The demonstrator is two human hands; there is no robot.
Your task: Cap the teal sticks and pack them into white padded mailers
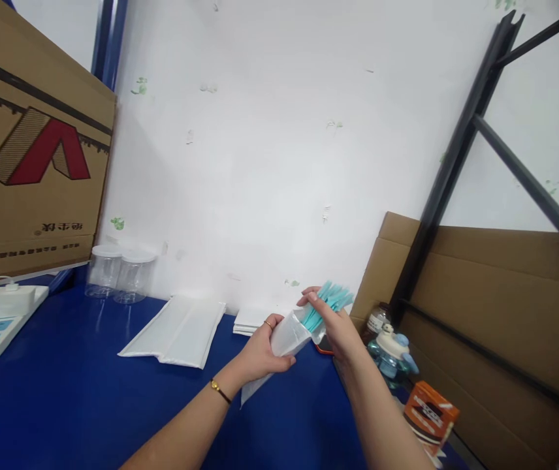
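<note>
My left hand (258, 349) is wrapped round a white plastic bag (289, 338), which is tilted with its mouth up to the right. In my right hand (342, 329) is a bundle of thin teal sticks (332, 297), fanned out at the top. Their lower ends sit inside the bag's mouth; their exact kind is too small to make out. The right fingers close round the bundle right at the opening. To the left, a flat white bag (179, 329) lies on the blue table (88, 405). A stack of white folded pieces (250, 320) lies behind my left hand.
Two clear jars (134, 277) with white lids stand by the wall, near a power strip (2, 326) and a large carton (39, 215). On the right are a teal bottle (391, 356), a dark jar (376, 320), an orange box (430, 416) and a black metal frame (448, 176).
</note>
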